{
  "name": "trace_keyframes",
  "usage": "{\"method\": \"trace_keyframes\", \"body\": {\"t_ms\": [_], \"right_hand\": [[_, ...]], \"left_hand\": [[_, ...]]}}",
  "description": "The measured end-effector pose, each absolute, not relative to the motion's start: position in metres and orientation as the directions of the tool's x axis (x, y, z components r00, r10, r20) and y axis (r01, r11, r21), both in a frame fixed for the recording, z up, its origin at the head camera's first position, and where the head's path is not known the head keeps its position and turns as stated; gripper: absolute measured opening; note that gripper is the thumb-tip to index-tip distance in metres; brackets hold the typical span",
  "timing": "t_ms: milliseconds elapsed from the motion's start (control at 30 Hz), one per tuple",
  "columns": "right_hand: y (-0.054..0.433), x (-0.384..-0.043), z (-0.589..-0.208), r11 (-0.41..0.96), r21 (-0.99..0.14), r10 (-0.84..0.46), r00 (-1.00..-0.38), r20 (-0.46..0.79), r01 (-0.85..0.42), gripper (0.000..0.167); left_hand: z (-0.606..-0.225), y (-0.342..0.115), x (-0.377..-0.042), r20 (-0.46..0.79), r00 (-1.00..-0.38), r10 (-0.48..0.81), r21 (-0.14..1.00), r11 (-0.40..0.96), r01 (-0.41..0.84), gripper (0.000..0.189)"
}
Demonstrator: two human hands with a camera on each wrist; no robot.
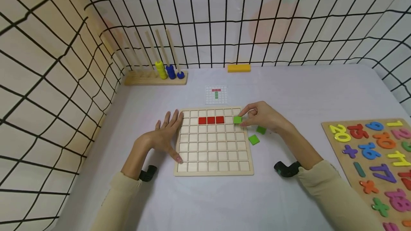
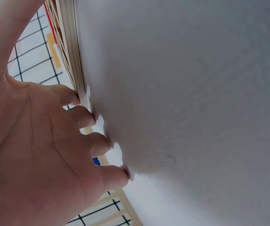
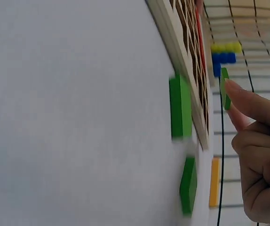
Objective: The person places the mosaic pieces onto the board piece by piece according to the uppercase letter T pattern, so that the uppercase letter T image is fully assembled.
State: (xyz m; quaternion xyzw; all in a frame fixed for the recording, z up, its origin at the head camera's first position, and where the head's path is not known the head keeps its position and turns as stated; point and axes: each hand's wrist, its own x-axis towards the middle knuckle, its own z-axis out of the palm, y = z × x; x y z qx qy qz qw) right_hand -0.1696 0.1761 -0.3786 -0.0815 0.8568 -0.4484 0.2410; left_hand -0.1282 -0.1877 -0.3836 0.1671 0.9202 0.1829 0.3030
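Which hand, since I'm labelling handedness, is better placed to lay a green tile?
Probably the right hand: it pinches a green tile over the board; the left hand, holding no tile, touches the board's left edge.

1. Grid board [image 1: 213, 173]: pale wood tone, ruled into light squares.
2. Red tiles [image 1: 211, 120]: three, plain, glossy.
3. Green tiles [image 1: 254, 139]: three, bright, unpatterned.
4. Card [image 1: 216, 95]: white, fine grid; T figure, red bar, green stem.
5. Abacus [image 1: 141, 82]: pale wood; yellow beads [image 1: 161, 70], blue beads [image 1: 171, 72].
6. Bar [image 1: 239, 68]: solid yellow-orange.
7. Number board [image 1: 338, 146]: tan; numerals [image 1: 340, 133] yellow, red, blue, purple, pink, green, orange.
8. Mesh [image 1: 226, 21]: black crisscross.
9. Sleeves [image 1: 340, 191]: plain beige.
10. Tabletop [image 1: 213, 202]: white.
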Motion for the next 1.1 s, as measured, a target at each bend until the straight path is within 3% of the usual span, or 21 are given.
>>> {"method": "trace_keyframes", "body": {"t_ms": [500, 1100], "right_hand": [[0.107, -0.166, -0.379, 0.569, -0.821, -0.433, -0.832, -0.347, 0.046, 0.028], [0.082, -0.162, -0.377, 0.623, -0.782, -0.404, -0.843, -0.354, 0.030, 0.025]], "left_hand": [[-0.380, -0.182, -0.128, -0.496, -0.759, 0.422, 0.414, 0.883, 0.221, 0.161], [-0.380, -0.187, -0.128, -0.501, -0.761, 0.413, 0.411, 0.887, 0.211, 0.161]]}}
